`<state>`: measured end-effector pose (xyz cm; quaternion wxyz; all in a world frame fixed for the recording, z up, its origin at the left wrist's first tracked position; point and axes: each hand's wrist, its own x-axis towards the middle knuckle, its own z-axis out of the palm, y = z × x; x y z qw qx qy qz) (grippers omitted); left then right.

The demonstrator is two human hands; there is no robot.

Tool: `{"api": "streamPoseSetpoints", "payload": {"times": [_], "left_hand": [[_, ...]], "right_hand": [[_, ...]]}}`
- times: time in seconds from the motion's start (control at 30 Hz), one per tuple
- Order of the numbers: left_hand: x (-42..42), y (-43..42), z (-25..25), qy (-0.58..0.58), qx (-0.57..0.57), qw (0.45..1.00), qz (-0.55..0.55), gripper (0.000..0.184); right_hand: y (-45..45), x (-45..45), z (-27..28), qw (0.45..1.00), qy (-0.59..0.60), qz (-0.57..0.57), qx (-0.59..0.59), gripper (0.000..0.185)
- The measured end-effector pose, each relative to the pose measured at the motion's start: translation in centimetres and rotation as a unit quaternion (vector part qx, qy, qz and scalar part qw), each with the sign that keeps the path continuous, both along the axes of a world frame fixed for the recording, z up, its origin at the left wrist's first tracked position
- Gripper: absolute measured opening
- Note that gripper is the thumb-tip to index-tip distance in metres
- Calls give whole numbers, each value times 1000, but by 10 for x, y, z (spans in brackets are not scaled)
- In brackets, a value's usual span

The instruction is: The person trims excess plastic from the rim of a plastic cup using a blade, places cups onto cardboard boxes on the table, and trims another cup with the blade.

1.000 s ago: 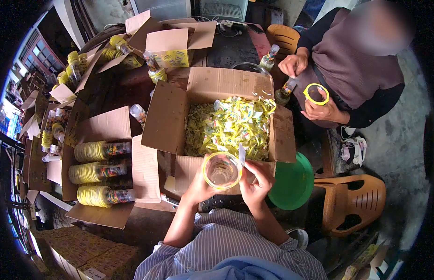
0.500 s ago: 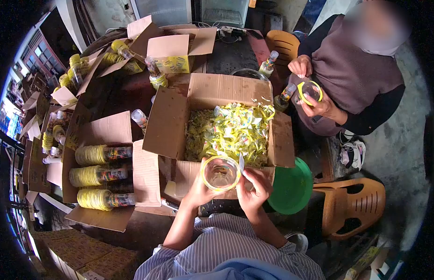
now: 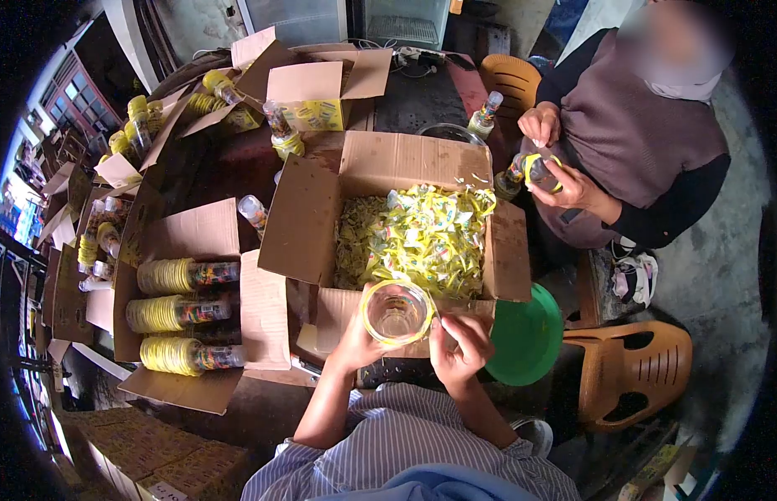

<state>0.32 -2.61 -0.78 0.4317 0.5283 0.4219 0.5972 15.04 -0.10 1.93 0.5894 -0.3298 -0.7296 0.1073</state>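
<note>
My left hand (image 3: pixel 357 341) is wrapped round a clear plastic cup (image 3: pixel 397 313) with a yellow rim, its mouth turned up toward me. My right hand (image 3: pixel 461 346) is at the cup's right side, thumb and fingers pinched together against the rim. What the pinch holds, if anything, is hidden. Just beyond the cup stands an open cardboard box (image 3: pixel 301 221), filled with small yellow-and-white wrapped packets (image 3: pixel 434 234).
At left, an open carton (image 3: pixel 184 392) holds stacked yellow-rimmed cups (image 3: pixel 167 313). A co-worker (image 3: pixel 630 142) at right handles another yellow-rimmed cup (image 3: pixel 540 173). A green basin (image 3: pixel 526 338) and an orange chair (image 3: pixel 635 376) are at lower right.
A small pale strip upright in my right fingers is no longer visible; those fingers have lowered slightly beside the rim. The co-worker's cup has tilted.
</note>
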Motion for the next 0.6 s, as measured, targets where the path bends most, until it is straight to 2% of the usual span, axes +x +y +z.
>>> {"api": "streamPoseSetpoints", "payload": {"times": [0.13,0.2,0.37,0.47,0.6], "left_hand": [[-1,-2,16,63,1,997,33,60],[1,-3,20,62,1,997,51,59],[-1,-4,13,90,24,993,68,60],[-1,-4,15,89,30,994,61,61],[-2,-5,23,110,25,993,46,61]], "right_hand": [[-9,3,8,1000,-22,-18,8,18],[-14,-1,11,994,77,-26,-75,18],[-11,-1,9,996,53,17,-73,19],[-8,-4,6,999,33,7,-42,20],[-7,-4,7,997,40,8,-61,20]]}}
